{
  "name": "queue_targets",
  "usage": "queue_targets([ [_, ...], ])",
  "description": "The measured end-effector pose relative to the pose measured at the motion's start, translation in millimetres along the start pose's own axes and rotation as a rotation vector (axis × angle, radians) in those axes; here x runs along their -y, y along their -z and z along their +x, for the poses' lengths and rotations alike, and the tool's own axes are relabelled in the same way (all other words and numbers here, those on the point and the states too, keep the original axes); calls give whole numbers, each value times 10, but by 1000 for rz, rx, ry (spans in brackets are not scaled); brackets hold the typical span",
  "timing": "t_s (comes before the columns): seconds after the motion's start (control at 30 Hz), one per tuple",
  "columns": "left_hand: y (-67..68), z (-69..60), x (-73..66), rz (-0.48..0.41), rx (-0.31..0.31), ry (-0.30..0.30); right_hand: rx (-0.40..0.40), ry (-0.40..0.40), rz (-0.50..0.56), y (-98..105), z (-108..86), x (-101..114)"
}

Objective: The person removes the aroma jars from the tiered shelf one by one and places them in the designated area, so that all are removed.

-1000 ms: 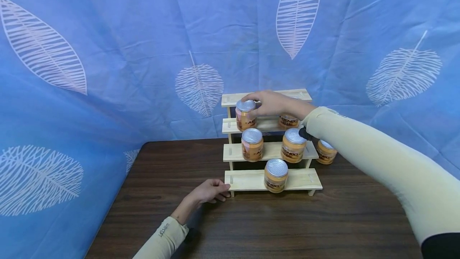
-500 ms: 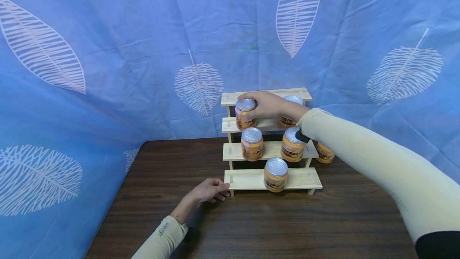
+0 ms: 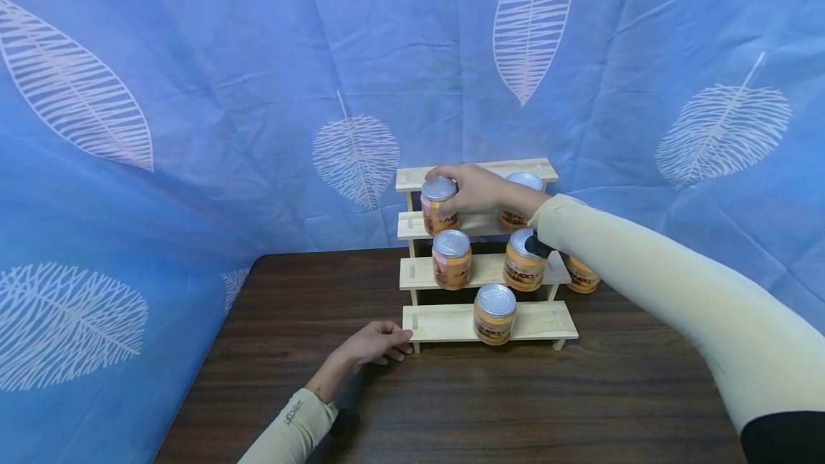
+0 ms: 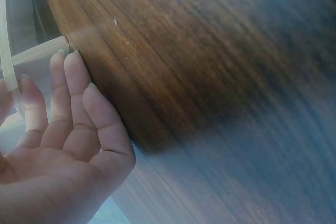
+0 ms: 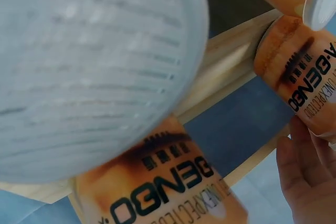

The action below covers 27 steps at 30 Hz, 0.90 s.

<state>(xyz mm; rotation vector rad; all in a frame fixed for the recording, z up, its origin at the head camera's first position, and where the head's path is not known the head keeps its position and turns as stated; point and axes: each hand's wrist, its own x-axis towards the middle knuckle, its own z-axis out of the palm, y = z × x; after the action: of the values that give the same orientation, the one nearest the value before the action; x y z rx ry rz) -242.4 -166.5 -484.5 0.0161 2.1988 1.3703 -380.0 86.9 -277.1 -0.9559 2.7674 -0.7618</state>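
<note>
Pinching rack (image 3: 440, 321) with left fingers (image 3: 397, 337); gripping can (image 3: 435, 218) between right fingers (image 3: 447, 171). Likely stiff, lightish, smooth enough to slip, with a dentable lid (image 3: 440, 189): best taken round the upper sides.

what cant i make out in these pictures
Head view: top of the table can, hidden behind the cream sleeve.
Head view: small print on the front can, too small to read.
Right wrist view: near lid, blurred, cut off by the left and top edges.
Left wrist view: thumb of the left hand, mostly cut off by the left edge.
</note>
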Motion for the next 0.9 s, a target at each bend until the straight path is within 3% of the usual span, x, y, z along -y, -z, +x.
queue_targets([
  [0.2,9,4,19,4,16,-44,-25,8,59,2,-30,9],
  [0.37,9,9,17,8,13,-44,-59,21,122,41,-69,0],
  [0.9,20,-16,11,-5,21,-45,-220,24,226,403,-308,-37],
])
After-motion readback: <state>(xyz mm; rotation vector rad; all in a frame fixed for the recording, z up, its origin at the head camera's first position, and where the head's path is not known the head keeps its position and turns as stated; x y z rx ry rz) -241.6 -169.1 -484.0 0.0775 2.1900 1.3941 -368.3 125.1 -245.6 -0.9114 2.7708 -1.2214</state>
